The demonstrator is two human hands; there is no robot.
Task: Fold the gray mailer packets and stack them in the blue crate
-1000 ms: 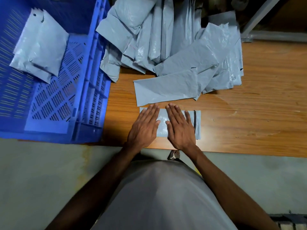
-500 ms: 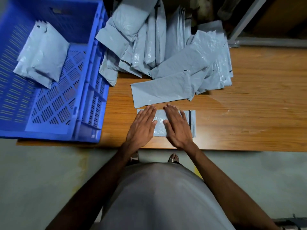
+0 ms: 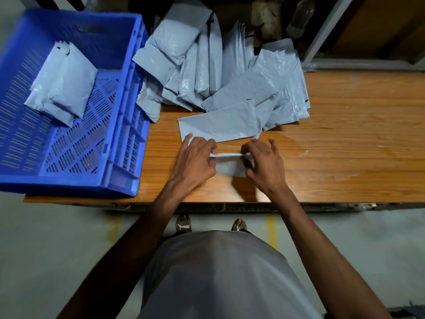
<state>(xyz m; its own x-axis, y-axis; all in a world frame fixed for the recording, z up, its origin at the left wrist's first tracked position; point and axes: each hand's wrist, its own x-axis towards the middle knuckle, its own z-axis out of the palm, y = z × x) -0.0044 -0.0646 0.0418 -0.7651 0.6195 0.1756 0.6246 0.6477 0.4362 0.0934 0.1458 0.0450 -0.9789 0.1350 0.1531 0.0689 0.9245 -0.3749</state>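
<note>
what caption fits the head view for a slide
Both hands, left and right, pinch a gray mailer packet mid-fold beside the blue crate.

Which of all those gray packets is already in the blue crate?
The folded packets lying on the blue crate's floor, at its far left; every other packet is on the wooden table.

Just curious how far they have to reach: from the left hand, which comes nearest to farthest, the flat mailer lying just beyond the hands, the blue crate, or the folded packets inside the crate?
From the left hand:
1. Flat mailer, just beyond its fingertips.
2. Blue crate, to its left.
3. Folded packets, deep inside the crate, far left.
</note>
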